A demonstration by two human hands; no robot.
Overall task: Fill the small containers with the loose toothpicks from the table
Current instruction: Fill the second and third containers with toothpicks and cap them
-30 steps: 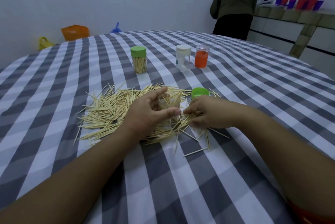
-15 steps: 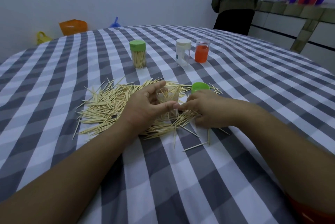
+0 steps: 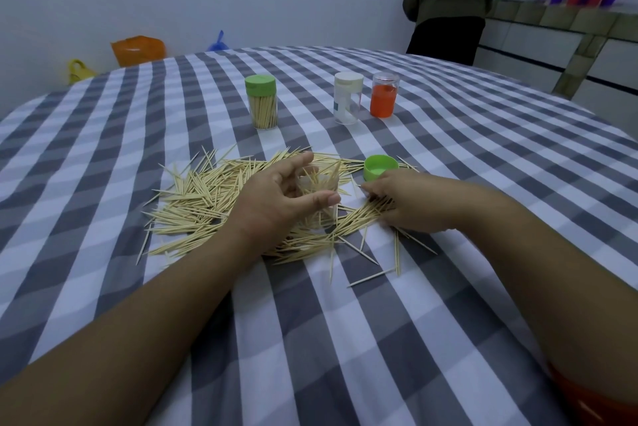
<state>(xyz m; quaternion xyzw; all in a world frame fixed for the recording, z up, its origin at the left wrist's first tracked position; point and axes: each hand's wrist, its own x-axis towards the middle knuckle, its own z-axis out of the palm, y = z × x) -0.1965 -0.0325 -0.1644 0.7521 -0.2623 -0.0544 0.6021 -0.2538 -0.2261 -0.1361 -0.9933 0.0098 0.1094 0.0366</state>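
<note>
A: Where is the clear pot being filled?
B: Upright in the middle of the toothpick pile, with a few sticks already standing inside. The left hand is curled round it, thumb on the near side and fingers on the far side.

A: And the right hand?
B: Just right of the pot, resting on the pile with its fingers bent onto a bunch of toothpicks. Whether it truly pinches them I cannot tell.

A: Any change from half a second ago?
B: Yes. Then the right fingertips were touching the left thumb at the pot; now they have drawn away to the right, apart from it. The left hand has kept its grip.

A: What else sits near the pot?
B: A loose green lid lies open side up behind the right hand. Well beyond the pot stand a green-capped jar full of toothpicks, a white-capped jar and an orange jar, all on the checked tablecloth. Far behind, a person stands at a counter.
</note>
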